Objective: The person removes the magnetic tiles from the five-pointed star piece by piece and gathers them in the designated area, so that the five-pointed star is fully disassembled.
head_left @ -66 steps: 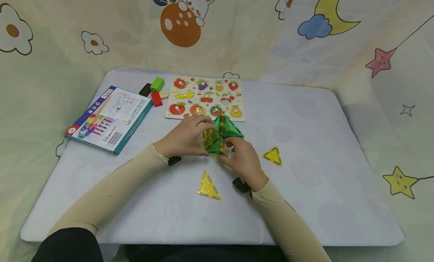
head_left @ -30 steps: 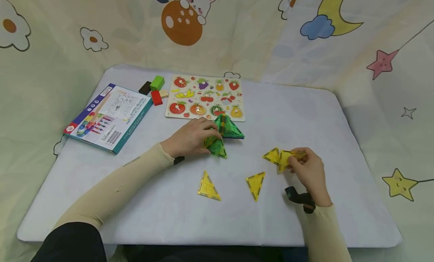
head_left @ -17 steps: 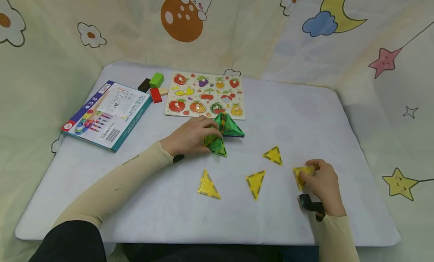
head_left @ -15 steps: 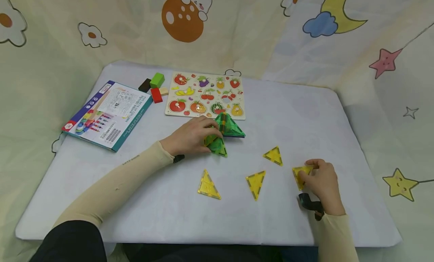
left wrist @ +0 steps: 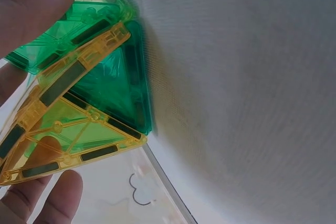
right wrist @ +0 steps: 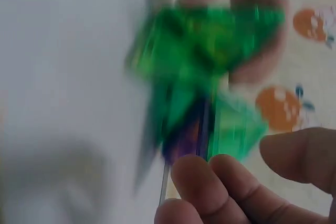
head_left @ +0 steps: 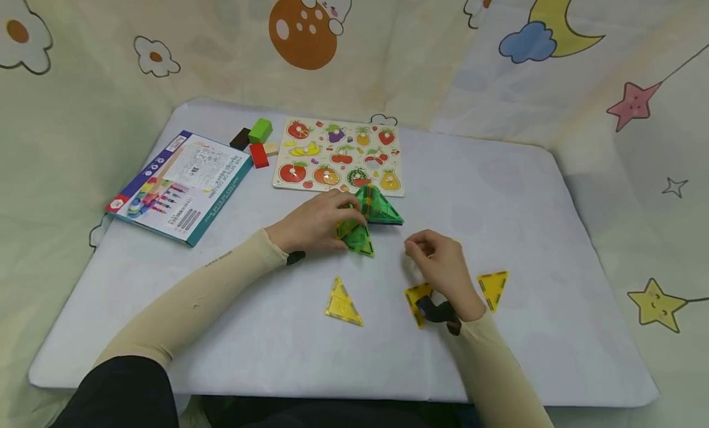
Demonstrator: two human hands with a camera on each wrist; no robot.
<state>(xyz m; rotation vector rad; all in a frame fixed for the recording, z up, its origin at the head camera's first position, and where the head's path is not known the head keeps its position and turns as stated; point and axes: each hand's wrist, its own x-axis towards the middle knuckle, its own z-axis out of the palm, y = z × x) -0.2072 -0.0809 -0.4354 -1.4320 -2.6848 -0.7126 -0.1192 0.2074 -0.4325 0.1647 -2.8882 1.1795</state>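
Note:
My left hand (head_left: 332,222) grips a small structure of green and yellow magnetic triangle tiles (head_left: 368,218) standing at the middle of the white table (head_left: 526,188). The left wrist view shows fingers (left wrist: 31,3) curled round the green tile (left wrist: 113,85) and a yellow tile (left wrist: 68,135). My right hand (head_left: 426,252) hovers just right of the structure, fingers loosely curled with nothing in them. The right wrist view is blurred, with the green structure (right wrist: 199,45) ahead of the fingers (right wrist: 220,187). Loose yellow triangles lie at the front middle (head_left: 342,302), under my right wrist (head_left: 414,295) and to the right (head_left: 493,286).
A fruit peg puzzle board (head_left: 338,157) lies behind the structure. A toy box (head_left: 180,185) sits at the left, with coloured wooden blocks (head_left: 256,141) beside it. Patterned fabric walls surround the table on three sides.
My right hand set a yellow triangle down at the right, let go, and moved left toward the green structure, now covering another yellow triangle. The left hand has kept its hold.

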